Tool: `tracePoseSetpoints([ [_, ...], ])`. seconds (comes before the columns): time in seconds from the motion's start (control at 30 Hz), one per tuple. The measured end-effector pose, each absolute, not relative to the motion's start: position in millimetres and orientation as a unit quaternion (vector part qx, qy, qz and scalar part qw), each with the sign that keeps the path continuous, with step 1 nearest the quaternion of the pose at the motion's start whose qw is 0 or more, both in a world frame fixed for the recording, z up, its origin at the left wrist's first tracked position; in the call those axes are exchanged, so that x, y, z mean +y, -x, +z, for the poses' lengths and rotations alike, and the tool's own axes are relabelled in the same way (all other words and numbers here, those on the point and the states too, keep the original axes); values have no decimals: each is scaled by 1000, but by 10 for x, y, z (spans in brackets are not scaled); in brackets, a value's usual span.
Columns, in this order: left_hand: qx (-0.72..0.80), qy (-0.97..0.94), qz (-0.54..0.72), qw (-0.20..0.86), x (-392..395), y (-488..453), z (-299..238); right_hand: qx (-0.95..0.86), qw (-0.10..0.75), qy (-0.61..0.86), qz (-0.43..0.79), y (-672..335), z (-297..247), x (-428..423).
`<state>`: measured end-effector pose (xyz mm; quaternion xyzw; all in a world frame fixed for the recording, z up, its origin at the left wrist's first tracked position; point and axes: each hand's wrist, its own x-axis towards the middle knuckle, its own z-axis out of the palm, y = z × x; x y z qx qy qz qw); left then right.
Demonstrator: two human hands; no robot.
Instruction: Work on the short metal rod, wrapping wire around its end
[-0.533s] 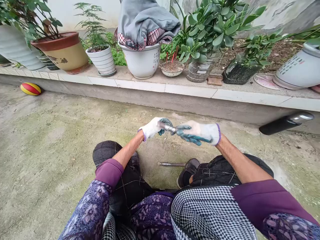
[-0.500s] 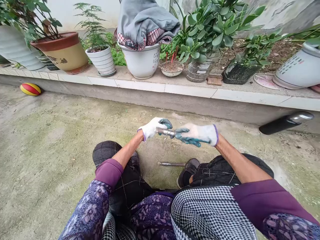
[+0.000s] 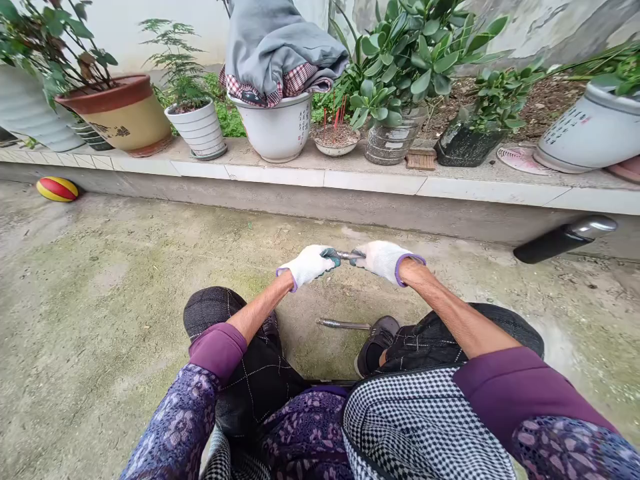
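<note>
Both my hands wear white gloves with green palms. My left hand (image 3: 307, 264) and my right hand (image 3: 383, 258) are closed round the two ends of a short threaded metal rod (image 3: 346, 255), held level in front of my knees. A second metal rod (image 3: 343, 325) lies on the concrete ground between my feet, its right end next to my dark right shoe (image 3: 376, 341). I sit low, knees apart, in dark quilted trousers and purple sleeves.
A low tiled ledge (image 3: 370, 181) runs across ahead with several potted plants; one white pot (image 3: 279, 127) has grey cloth heaped on it. A red-and-yellow ball (image 3: 57, 189) lies at the left. A dark flask (image 3: 564, 239) lies on the ground at the right.
My right hand has turned over, knuckles up, and both hands have closed in on the rod. My head tilted slightly, so the scene shifted a little.
</note>
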<state>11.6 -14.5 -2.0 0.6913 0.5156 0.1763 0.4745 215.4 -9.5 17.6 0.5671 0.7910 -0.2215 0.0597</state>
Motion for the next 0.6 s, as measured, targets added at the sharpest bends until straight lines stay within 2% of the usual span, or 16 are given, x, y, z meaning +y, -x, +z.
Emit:
tracePoseSetpoints([
  [0.13, 500, -608, 224, 574, -149, -133, -29, 790, 81, -595, -124, -2198, 209, 8],
  [0.27, 458, -582, 245, 626, -145, -95, 41, 784, 14, -612, -104, -2214, 270, 48],
  [0.33, 447, -574, 259, 636, -138, -76, 74, 766, -57, -619, -165, -2209, 320, 22],
  [0.47, 443, -577, 266, 632, -113, -67, 70, 668, -188, -587, -416, -2199, 424, -119],
  [0.53, 454, -589, 261, 615, -95, -64, 38, 651, -192, -528, -510, -2203, 460, -203],
  [0.6, 454, -618, 252, 591, -73, -51, 2, 658, -136, -478, -566, -2212, 477, -273],
])
